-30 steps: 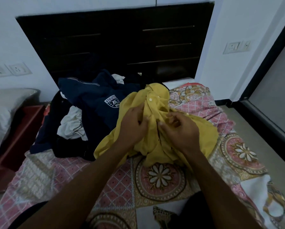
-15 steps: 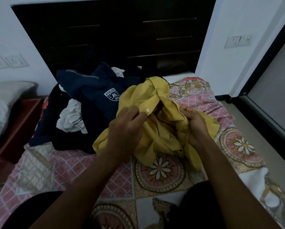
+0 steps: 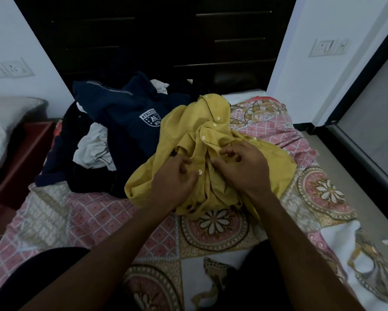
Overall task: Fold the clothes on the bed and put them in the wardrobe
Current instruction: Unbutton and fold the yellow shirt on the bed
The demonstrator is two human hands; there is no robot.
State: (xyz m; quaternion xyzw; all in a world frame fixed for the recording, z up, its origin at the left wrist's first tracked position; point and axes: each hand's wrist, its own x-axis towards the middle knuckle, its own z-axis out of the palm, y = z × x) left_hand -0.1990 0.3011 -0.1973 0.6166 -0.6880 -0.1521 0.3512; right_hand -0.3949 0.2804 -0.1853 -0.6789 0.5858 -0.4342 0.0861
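Bed: right edge drops to floor at frame right; open patterned sheet lower left.
Yellow shirt: crumpled, frame centre, touching navy pile on its left; button placket runs bottom-to-top, collar farthest.
2 hands at placket: left hand pinches cloth beside a button; right hand, fingers curled, grips cloth.

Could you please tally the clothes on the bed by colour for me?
Yellow: 1, the yellow shirt, gripped by the left hand and right hand.
Navy: 1, the navy sweatshirt with a crest.
White: at least 1, the white garment; the patch farther back may belong to it.
Black: at least 1, the black garment.
Total: at least 4.
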